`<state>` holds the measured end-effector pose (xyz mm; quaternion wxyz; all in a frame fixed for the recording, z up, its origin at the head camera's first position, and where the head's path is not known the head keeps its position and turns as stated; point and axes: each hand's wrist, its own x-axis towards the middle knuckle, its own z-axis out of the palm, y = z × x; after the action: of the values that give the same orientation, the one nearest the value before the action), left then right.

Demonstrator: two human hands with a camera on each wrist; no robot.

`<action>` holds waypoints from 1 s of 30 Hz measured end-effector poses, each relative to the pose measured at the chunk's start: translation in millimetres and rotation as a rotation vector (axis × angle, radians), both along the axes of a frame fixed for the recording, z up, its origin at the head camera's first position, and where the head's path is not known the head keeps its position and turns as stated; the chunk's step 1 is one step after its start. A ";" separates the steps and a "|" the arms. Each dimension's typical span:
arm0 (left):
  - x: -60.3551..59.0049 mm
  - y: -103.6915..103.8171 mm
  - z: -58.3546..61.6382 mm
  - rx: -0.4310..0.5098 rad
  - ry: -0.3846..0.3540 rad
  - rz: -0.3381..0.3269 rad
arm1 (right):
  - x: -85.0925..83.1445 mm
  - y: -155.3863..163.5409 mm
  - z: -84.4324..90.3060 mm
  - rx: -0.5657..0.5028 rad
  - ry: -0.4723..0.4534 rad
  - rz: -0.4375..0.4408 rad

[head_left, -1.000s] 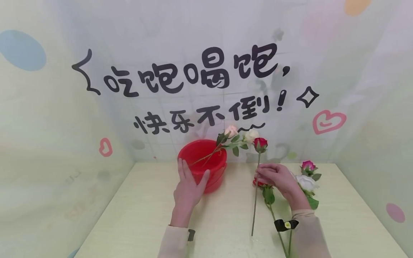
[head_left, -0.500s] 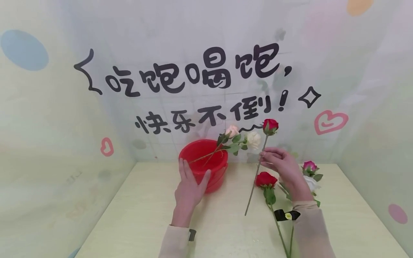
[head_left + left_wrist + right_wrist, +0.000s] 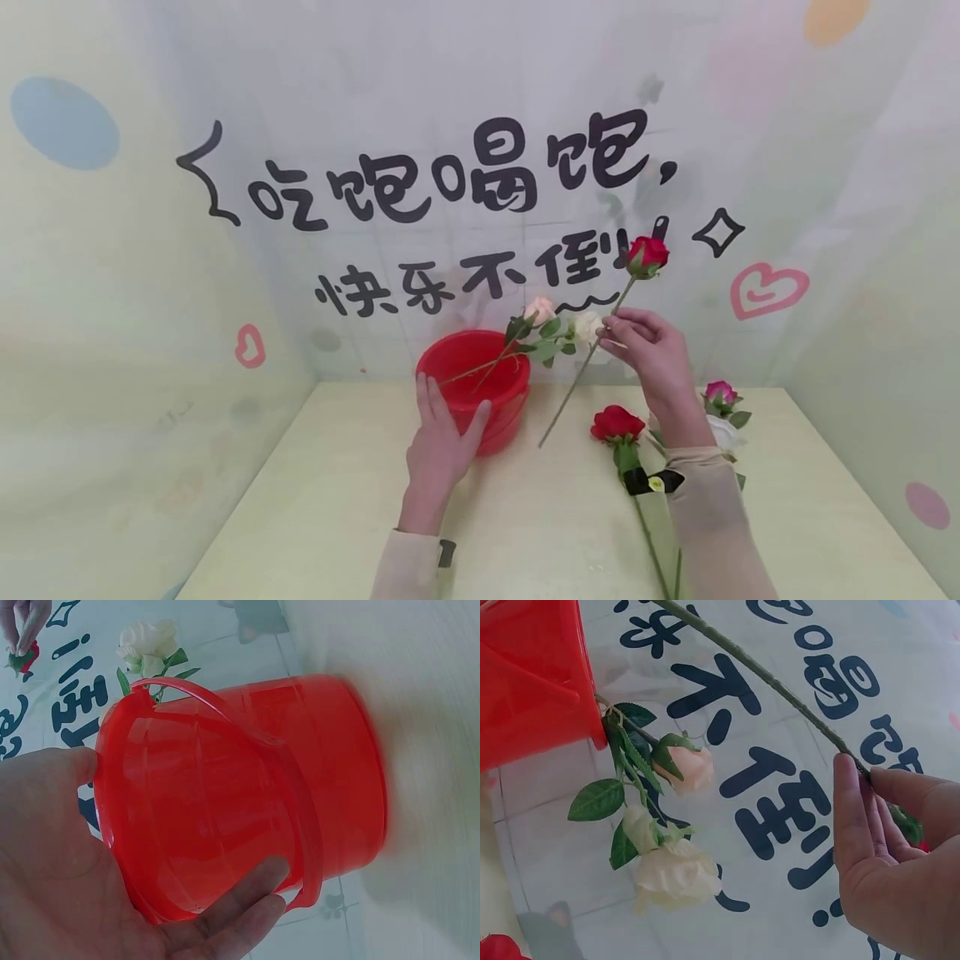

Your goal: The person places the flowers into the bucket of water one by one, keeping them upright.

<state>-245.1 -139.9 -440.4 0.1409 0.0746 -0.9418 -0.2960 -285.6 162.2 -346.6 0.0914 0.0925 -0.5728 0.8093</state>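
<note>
the right hand [image 3: 651,358] is pinching the red rose [image 3: 647,257] by its stem [image 3: 780,685], holding it aslant above the desk [image 3: 322,517], bloom up, with the lower tip showing near the right of the bucket [image 3: 500,429]. the left hand [image 3: 438,450] is lying spread at the bucket's rim and outer side, its fingers [image 3: 240,897] nearly straight, touching rather than clenching. the rose is looking artificial, so it is probably weighing very little; its stem is seeming stiff and slightly springy, while the petals are looking soft and easily crushed, so a hold is best sitting on the stem, below the bloom. the bucket is seeming light, smooth and easy to tip. a pink rose [image 3: 538,311] and a cream rose [image 3: 587,326] are leaning out over its rim, their stem ends being hard to make out inside. on the desk, a second red rose [image 3: 617,422], a magenta rose [image 3: 721,392] and a white rose [image 3: 724,429] are lying, the right forearm [image 3: 712,508] partly covering the white one. in the right wrist view, the held bloom is mostly hiding behind the hand and the stem's tip is being cut off.
</note>
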 end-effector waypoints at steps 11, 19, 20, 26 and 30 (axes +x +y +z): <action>1.0 -1.0 -2.8 -0.001 0.017 -0.008 | -17.6 -12.2 10.6 -0.227 0.022 -0.135; -0.4 -1.4 -3.8 -0.010 0.019 0.001 | -30.1 -23.9 7.2 -0.340 0.006 -0.214; -0.3 -1.1 -3.6 -0.013 0.021 0.001 | -31.6 -26.0 6.7 -0.346 0.007 -0.230; 1.1 0.3 -1.8 -0.022 0.030 0.002 | -42.1 -42.3 5.5 -0.409 0.005 -0.288; 1.6 0.1 -0.4 -0.024 0.028 0.006 | -48.0 -53.9 5.0 -0.423 0.016 -0.295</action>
<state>-243.4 -139.8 -440.8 0.1558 0.0717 -0.9430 -0.2852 -333.6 108.3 -341.6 0.2306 -0.0067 -0.3975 0.8881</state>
